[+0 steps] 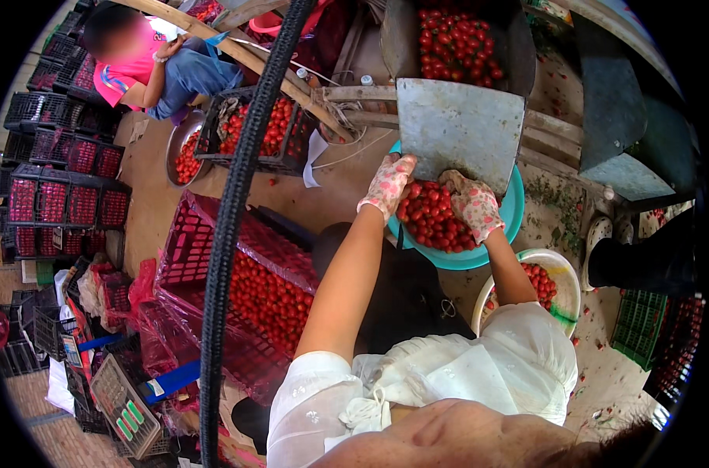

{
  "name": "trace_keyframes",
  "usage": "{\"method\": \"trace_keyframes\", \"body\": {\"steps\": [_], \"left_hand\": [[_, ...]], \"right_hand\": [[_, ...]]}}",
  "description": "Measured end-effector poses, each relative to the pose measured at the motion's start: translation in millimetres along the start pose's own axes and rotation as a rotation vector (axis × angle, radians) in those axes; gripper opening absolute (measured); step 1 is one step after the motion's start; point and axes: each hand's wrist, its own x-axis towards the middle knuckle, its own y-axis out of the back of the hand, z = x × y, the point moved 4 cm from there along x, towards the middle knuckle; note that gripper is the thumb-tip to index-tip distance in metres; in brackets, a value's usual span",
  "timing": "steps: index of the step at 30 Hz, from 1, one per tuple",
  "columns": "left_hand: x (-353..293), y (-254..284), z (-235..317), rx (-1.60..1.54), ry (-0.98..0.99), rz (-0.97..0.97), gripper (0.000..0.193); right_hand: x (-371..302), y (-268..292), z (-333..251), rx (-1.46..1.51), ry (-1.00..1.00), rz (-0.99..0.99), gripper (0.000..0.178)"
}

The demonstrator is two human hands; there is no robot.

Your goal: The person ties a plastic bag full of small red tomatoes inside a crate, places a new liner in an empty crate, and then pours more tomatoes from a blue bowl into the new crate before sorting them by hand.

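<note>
Both my hands wear pale gloves with a pink floral print. My left hand [389, 186] rests at the left side of a heap of cherry tomatoes [436, 222], its fingers stretched toward a bent sheet-metal chute [460, 121]. On the heap's right lies my right hand [474, 206], fingers loosely curved and soiled at the tips, touching tomatoes below the chute's lower edge. Neither hand shows a firm grip; the undersides of the fingers are hidden. Beneath the heap is a turquoise basin [513, 204]. A white bucket [570, 292] with some tomatoes stands right of my right forearm.
A plastic-lined red crate [192, 242] of tomatoes stands at my left. Beyond it are a black crate [292, 148] and a metal bowl [173, 148]. A person [147, 74] sits at the far left. More tomatoes fill a metal hopper [514, 47]. A black strap [241, 210] crosses the view.
</note>
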Motion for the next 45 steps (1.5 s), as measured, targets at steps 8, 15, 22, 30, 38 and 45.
{"method": "trace_keyframes", "body": {"steps": [8, 15, 22, 30, 38, 45], "left_hand": [[17.9, 5.0, -9.6, 0.025, -0.077, 0.022, 0.068], [11.1, 11.1, 1.3, -0.040, -0.087, 0.156, 0.058], [8.4, 14.5, 7.4, -0.255, -0.167, 0.280, 0.056], [1.9, 10.6, 7.6, -0.225, -0.196, 0.238, 0.045], [-4.9, 12.9, 10.8, -0.182, -0.157, 0.281, 0.053], [-1.7, 7.2, 12.5, -0.228, -0.149, 0.209, 0.052]], "right_hand": [[28.1, -18.2, 40.4, -0.128, 0.005, 0.150, 0.029], [72.9, -15.2, 83.3, 0.053, 0.009, 0.078, 0.031], [9.8, -66.9, 142.0, 0.356, -0.112, 0.580, 0.035], [69.2, -144.6, 45.2, -0.386, 0.130, 0.273, 0.031], [92.9, -137.3, 53.0, -0.688, -0.060, -0.032, 0.041], [19.6, -73.2, 176.1, -0.383, -0.475, 0.149, 0.034]]}}
